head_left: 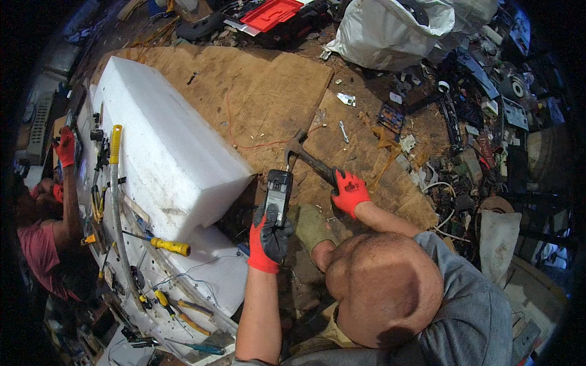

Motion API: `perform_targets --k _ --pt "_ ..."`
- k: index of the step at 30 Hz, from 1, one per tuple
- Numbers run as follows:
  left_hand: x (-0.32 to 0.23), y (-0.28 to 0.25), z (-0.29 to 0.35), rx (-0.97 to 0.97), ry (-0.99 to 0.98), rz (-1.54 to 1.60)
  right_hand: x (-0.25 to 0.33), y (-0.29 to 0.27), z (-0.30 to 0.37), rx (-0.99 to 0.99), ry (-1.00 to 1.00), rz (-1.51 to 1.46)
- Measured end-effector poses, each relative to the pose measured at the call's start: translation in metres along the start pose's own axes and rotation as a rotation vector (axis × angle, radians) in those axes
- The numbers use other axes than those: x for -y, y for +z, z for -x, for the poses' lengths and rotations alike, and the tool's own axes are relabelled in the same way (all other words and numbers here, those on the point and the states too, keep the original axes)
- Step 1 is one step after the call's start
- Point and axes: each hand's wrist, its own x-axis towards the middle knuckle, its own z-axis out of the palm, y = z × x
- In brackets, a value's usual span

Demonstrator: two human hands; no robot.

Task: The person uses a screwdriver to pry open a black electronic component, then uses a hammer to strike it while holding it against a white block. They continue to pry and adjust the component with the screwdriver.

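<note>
Okay, clock face over the view, centre as hub: the handheld device, black and grey, sits just off centre toward 7, tipped roughly upright. Left hand, gloved red and black, comes up from 6, fingers wrapped round the device's lower end. Right hand, red glove, just off centre toward 3, fingers clenched on the handle of the hammer; its head points to 11, right by the device's top end, can't tell if touching. Brown cardboard spreads under from 12, thin red wire on it at 11, small wrench between 1 and 2. Big white foam block at 10, yellow-handled screwdriver at 8, long grey tube with yellow grip at 9. Co-worker's hand, red glove, far out at 9, finger state can't tell. Red tray at 12, white sack at 1, mixed scrap from 2 to 4.
</note>
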Motion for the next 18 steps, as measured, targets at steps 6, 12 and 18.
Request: perform_targets --k 6,12,18 --pt "-0.006 0.005 0.002 0.042 -0.031 0.064 0.0 -0.006 -0.014 0.01 -0.011 0.037" --pt "-0.005 -0.001 0.001 0.079 -0.029 0.1 0.006 -0.014 -0.02 0.058 -0.003 0.064" --pt "-0.01 0.01 0.002 0.064 -0.024 0.096 0.004 -0.01 -0.019 0.055 -0.006 0.093"
